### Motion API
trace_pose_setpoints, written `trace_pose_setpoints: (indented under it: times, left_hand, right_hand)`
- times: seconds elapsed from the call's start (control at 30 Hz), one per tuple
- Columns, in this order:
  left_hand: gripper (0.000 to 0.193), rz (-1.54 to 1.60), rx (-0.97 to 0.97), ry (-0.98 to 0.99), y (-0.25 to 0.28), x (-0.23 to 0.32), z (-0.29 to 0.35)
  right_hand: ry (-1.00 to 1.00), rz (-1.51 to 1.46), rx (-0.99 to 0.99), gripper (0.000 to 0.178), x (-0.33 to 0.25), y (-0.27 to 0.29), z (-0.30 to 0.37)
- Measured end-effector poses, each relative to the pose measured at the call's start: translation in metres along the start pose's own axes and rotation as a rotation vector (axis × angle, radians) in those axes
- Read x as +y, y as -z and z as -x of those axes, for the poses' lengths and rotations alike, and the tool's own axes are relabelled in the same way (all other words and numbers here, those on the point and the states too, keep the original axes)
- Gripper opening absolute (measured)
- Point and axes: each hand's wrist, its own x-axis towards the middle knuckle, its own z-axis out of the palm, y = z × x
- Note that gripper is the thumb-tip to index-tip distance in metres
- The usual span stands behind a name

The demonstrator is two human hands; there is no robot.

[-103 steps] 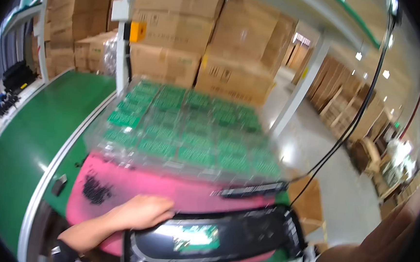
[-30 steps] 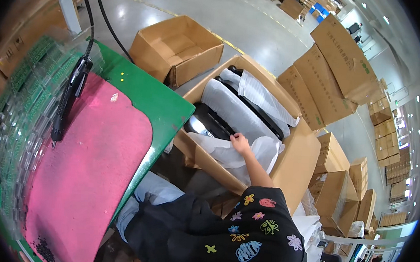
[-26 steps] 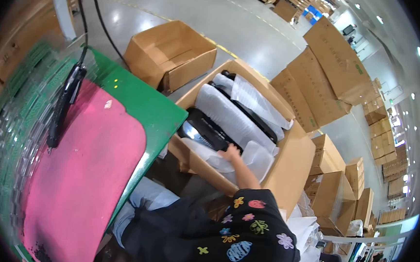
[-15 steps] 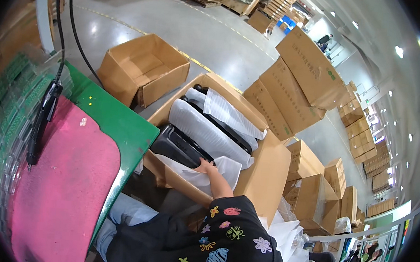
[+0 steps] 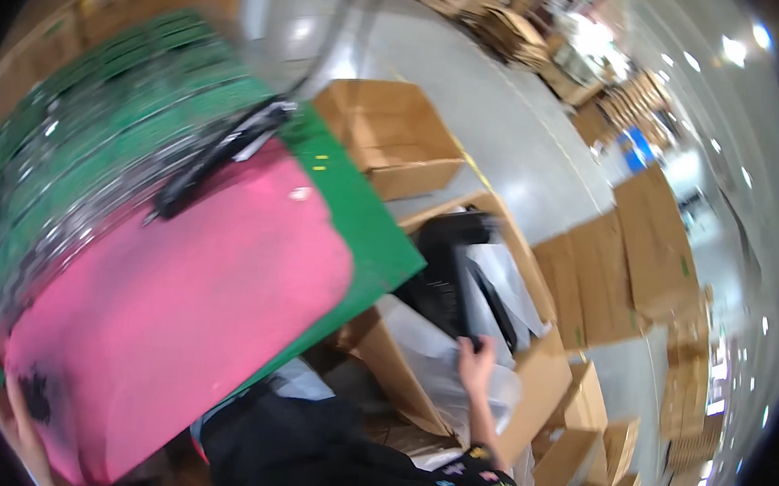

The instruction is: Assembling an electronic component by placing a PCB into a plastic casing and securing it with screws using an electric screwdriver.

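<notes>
My right hand is closed on the near end of a long black plastic part, its exact kind not clear. The part lies tilted in an open cardboard box, among white foam wrap and a loose foam sheet. At the far lower left, my left hand is by the edge of a pink mat, fingers apart and seemingly holding nothing. A black corded hand tool, perhaps an electric screwdriver, lies at the mat's far edge.
The mat covers a green table, whose corner reaches the box. Clear plastic trays with green contents are stacked on the left. An open carton stands beyond the table. More cardboard boxes stand at right.
The view has swung left, bringing in more of the table and my left hand. The black part, wrapped pieces around it before, is now tilted up, with my right hand at its end.
</notes>
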Motion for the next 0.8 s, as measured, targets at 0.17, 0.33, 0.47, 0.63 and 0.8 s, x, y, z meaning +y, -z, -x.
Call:
trace_pose_setpoints:
  times: [0.17,0.33,0.47,0.63,0.8]
  left_hand:
    - [0.028,0.007,-0.233,-0.193,-0.029,0.046,-0.018]
    - [0.026,0.099,-0.399,-0.520,-0.058,0.081,-0.037]
    - [0.041,0.160,-0.466,-0.398,-0.079,0.068,-0.041]
    - [0.033,0.016,-0.682,-0.273,-0.095,0.020,-0.043]
    - [0.022,-0.132,-0.630,-0.235,-0.091,-0.005,-0.043]
  right_hand:
    - [0.717,0.148,0.138,0.025,-0.101,0.044,-0.023]
    - [1.174,0.085,-0.205,0.017,-0.210,0.057,-0.025]
    - [1.653,0.423,-0.554,0.022,-0.285,0.036,0.007]
    - [1.899,0.197,-0.965,0.013,-0.371,-0.008,0.048]
    - [2.106,-0.280,-0.718,0.020,-0.484,-0.070,0.039]
